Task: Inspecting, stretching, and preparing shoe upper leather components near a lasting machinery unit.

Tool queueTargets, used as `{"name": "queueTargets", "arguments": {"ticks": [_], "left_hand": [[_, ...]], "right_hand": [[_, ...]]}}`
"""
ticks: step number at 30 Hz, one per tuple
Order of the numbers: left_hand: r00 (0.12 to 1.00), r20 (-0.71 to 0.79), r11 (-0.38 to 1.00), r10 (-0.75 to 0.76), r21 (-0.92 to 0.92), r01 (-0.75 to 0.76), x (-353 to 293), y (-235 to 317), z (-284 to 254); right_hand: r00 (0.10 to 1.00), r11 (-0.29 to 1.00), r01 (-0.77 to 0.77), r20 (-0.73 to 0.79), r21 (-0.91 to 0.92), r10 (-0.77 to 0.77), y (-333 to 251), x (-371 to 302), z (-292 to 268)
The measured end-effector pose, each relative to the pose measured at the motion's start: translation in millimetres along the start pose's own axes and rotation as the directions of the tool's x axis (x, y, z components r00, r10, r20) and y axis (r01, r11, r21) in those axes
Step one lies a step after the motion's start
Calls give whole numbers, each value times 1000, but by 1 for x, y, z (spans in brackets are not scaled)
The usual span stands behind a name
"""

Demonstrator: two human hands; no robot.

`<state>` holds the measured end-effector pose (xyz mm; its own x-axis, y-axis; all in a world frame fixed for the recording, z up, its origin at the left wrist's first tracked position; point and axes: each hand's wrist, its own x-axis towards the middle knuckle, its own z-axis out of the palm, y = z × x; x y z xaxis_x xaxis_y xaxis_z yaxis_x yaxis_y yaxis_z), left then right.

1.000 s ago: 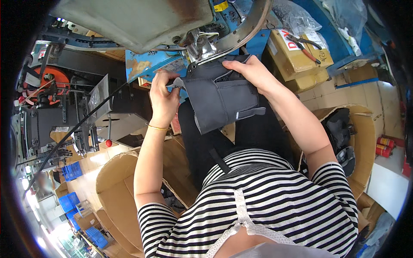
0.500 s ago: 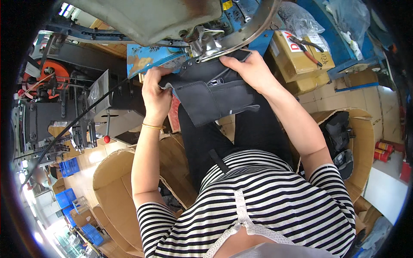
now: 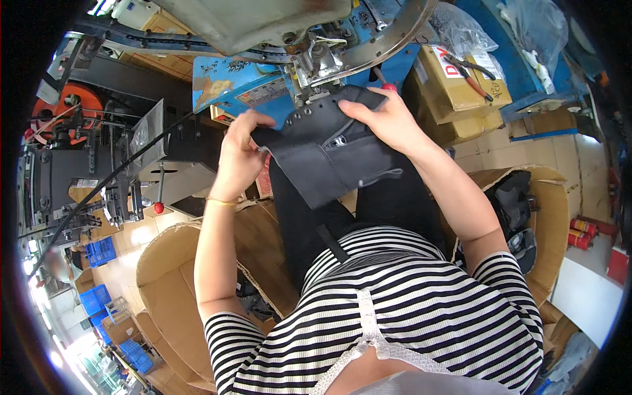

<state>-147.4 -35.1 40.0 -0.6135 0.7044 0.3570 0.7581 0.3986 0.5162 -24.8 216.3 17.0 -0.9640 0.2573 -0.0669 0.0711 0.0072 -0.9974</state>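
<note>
A black boot upper (image 3: 329, 168) with a short zipper, a pull loop and a row of metal eyelets hangs over my lap. Its far edge lies at the metal head (image 3: 319, 66) of an eyelet-setting machine, just under the tool. My right hand (image 3: 390, 124) grips the far right edge, thumb on top and fingers hidden beneath. At the left edge my left hand (image 3: 238, 155) is closed with curled fingers, pinching the material; the exact contact is partly hidden.
A curved metal rail (image 3: 395, 46) arches over the blue machine table (image 3: 230, 79). Pliers (image 3: 471, 72) lie on a cardboard box (image 3: 454, 92) at right. Large open cartons (image 3: 178, 283) flank my legs. Another machine with an orange wheel (image 3: 69, 112) stands at left.
The boot upper has turned slightly clockwise and come a little toward me, showing more of its eyelet row. My left hand has shifted slightly nearer, and a red knob now shows beside my right hand.
</note>
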Motion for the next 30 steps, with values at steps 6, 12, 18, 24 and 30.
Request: {"name": "queueTargets", "arguments": {"ticks": [6,12,18,24,30], "left_hand": [[853,516,517,-75,-712,476,23,36,-50],[694,705,672,-150,-442,594,53,43,-16],[797,558,688,-231,-486,539,77,24,-10],[802,497,749,-332,-377,544,99,7,8],[732,553,770,-398,-232,594,108,13,7]], "right_hand": [[977,989,95,200,-115,-70,-21,-14,-3],[982,988,92,154,126,-111,-14,-16,-2],[993,999,39,-109,12,-37,0,8,-2],[979,1000,18,-203,-18,-21,-3,22,-4],[984,982,-22,-167,190,54,-9,21,-3]]}}
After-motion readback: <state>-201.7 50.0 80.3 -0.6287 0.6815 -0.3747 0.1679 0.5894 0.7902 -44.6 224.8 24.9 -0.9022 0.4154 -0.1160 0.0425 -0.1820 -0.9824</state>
